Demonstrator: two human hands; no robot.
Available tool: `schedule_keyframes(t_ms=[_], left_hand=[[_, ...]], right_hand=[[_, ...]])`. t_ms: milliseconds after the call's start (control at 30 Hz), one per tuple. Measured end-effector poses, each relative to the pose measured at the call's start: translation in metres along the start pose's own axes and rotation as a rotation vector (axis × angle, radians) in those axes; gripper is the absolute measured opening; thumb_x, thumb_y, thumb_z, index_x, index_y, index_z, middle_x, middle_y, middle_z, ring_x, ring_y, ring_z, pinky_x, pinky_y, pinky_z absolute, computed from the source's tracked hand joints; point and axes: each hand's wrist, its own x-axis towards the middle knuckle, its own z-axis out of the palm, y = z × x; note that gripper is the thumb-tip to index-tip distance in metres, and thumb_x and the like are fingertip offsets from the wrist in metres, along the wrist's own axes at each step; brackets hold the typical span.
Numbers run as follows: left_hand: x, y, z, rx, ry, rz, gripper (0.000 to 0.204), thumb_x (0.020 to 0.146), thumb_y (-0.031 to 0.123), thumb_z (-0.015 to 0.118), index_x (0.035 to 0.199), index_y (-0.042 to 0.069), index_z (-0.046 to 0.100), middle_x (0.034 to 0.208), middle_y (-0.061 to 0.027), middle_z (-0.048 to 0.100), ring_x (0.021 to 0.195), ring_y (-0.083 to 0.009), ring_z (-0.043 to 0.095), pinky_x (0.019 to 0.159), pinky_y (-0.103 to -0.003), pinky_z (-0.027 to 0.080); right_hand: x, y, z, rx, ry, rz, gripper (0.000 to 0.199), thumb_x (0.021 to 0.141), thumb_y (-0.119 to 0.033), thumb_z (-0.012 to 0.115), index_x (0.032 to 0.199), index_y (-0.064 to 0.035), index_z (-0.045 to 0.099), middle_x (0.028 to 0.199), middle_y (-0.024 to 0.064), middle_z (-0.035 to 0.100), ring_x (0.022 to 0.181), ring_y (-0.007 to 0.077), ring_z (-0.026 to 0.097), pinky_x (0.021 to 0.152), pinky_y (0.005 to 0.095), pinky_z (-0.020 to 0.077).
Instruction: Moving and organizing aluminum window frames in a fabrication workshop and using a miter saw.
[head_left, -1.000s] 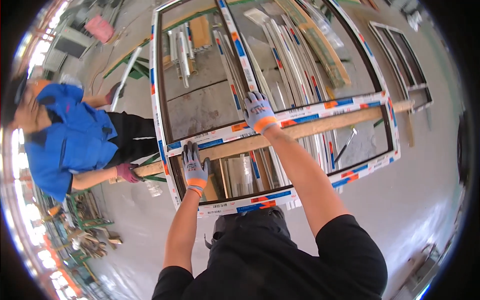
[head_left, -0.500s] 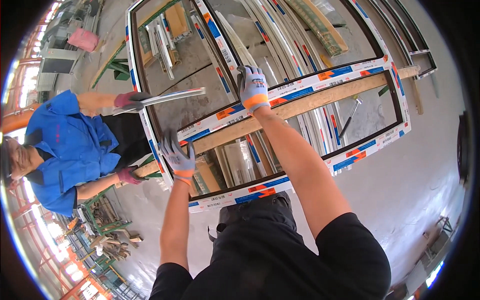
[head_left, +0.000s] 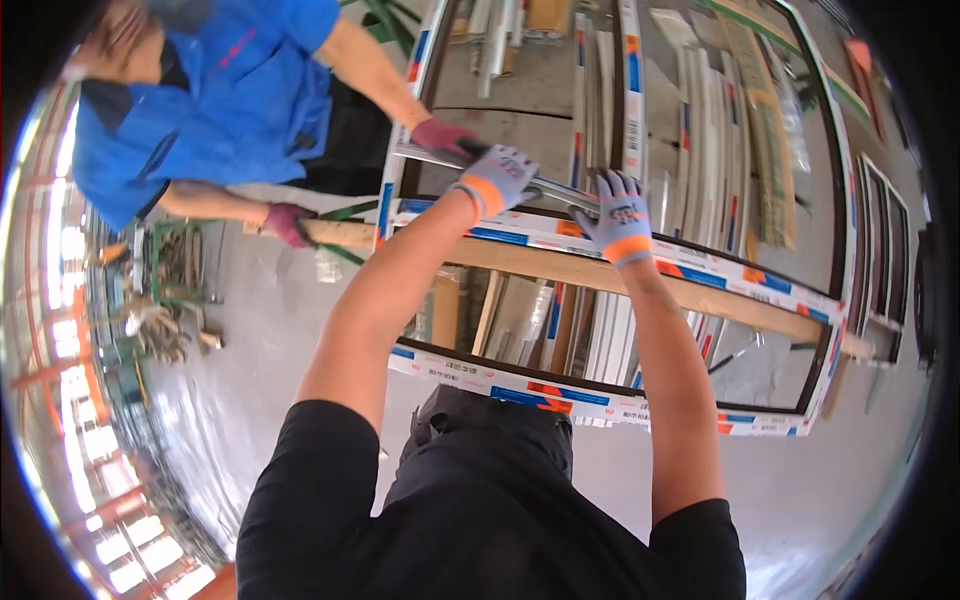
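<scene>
lining up the strip (head_left: 562,192), it seems: it lies along the crossbar (head_left: 720,273), left hand (head_left: 500,180) gripping it, right hand (head_left: 620,218) at its end, grip unclear. next calls for holding it parallel with both hands.

No wording reads clearly; dark lettering, too small and bent to make out, runs between blue and orange-red blocks on the white facing of the large frame (head_left: 470,375); the same kind of print stands along its upright bar (head_left: 632,90); dark printed marks sit on the backs of the gloved left hand (head_left: 500,178) and right hand (head_left: 624,214); a red mark crosses the co-worker's blue shirt (head_left: 260,85), illegible
</scene>
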Motion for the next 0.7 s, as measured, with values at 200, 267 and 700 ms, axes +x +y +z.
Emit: schedule_keyframes(t_ms=[200,267,700], left_hand=[[-0.044,0.006,0.026,-0.024,0.128,-0.104,0.053,0.084,0.048,0.062,0.117,0.007,0.056,0.111,-0.0118,0.058,0.107,-0.0289,0.053,0.093,-0.04,0.038],[-0.051,0.005,0.029,-0.055,0.18,-0.145,0.054,0.083,0.048,0.063,0.117,0.006,0.056,0.111,-0.0123,0.057,0.106,-0.0295,0.053,0.093,-0.041,0.038],[-0.053,0.018,0.031,-0.011,0.123,-0.163,0.047,0.086,0.049,0.061,0.111,0.009,0.058,0.106,-0.009,0.061,0.102,-0.0266,0.057,0.088,-0.039,0.042]], right_hand=[[0.009,-0.017,0.016,-0.037,-0.182,-0.107,0.052,0.081,-0.036,0.066,0.118,-0.0003,0.057,0.11,0.0131,0.06,0.107,0.0304,0.053,0.096,0.0454,0.0389],[0.012,-0.024,0.018,-0.027,-0.23,-0.131,0.044,0.082,-0.036,0.065,0.11,-0.0029,0.061,0.098,0.0095,0.06,0.097,0.0275,0.056,0.088,0.045,0.0405],[0.003,-0.037,0.018,-0.158,-0.241,-0.082,0.035,0.079,-0.028,0.067,0.107,-0.0069,0.061,0.101,0.01,0.06,0.097,0.0301,0.055,0.093,0.0447,0.0395]])
